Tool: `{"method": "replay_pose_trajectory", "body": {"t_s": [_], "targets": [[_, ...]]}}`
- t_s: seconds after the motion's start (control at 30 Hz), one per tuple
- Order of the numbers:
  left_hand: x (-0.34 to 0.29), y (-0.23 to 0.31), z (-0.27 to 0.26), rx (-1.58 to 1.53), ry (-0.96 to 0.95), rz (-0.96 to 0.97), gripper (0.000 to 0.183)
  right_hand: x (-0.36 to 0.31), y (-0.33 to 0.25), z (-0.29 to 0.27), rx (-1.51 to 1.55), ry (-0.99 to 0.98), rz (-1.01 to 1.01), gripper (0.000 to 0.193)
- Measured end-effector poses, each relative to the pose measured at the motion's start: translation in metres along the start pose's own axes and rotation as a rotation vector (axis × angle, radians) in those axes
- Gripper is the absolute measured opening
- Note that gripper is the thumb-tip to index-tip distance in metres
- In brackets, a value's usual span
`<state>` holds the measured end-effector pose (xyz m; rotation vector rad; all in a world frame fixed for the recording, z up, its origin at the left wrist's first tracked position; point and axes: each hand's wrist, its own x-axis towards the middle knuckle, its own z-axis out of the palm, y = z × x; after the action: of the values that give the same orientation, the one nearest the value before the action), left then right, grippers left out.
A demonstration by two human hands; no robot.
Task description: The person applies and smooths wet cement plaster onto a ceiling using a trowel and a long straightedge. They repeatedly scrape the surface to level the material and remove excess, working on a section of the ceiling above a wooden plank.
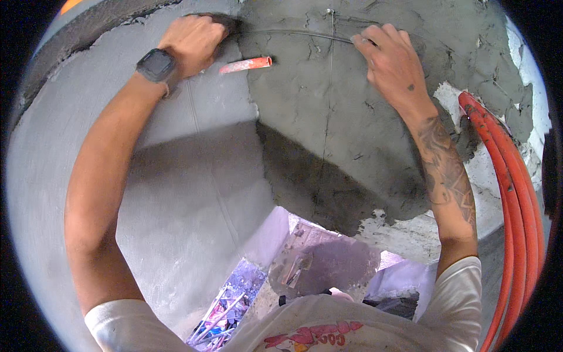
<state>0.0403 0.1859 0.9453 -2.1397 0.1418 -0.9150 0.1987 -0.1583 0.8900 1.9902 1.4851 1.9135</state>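
- The left hand (190,42) was closed in a fist at the left end of the straightedge (296,32), a dark watch (155,64) on its wrist.
- The right hand (392,61) gripped the other end, fingers curled over it (the palm side was hidden).
- The straightedge, thin and grey, spanned the gap between both fists, up against the wall (287,100).
- A string (331,76) hung from a nail (330,10) just above the straightedge and crossed its line.
- Below, nearer the left hand, an orange tube (246,64) stuck out of the wall.
- Around them, the wall's left part was smooth and pale grey; the right part bore darker, rougher plaster (363,129), with ragged edges.
- Right of the tattooed right forearm, red pipes (513,188) came out of the wall and bent downward.
- Lowest of all, a white shirt (328,317) showed, with the floor (316,240) beyond it.
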Motion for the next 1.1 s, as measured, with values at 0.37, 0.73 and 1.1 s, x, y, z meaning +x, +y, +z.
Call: {"method": "replay_pose_trajectory", "body": {"t_s": [0.37, 0.73, 1.1], "targets": [[0.010, -0.008, -0.021, 0.016, -0.090, -0.108, 0.017, 0.015, 0.009, -0.006, 0.009, 0.103, -0.025, 0.038], [0.010, -0.019, 0.005, -0.028, 0.072, 0.194, 0.022, 0.004, 0.013, 0.000, 0.031, -0.015, -0.104, 0.032], [0.022, -0.009, -0.017, -0.010, -0.030, -0.097, 0.021, 0.009, 0.020, -0.003, -0.026, 0.075, -0.072, 0.033]]}}
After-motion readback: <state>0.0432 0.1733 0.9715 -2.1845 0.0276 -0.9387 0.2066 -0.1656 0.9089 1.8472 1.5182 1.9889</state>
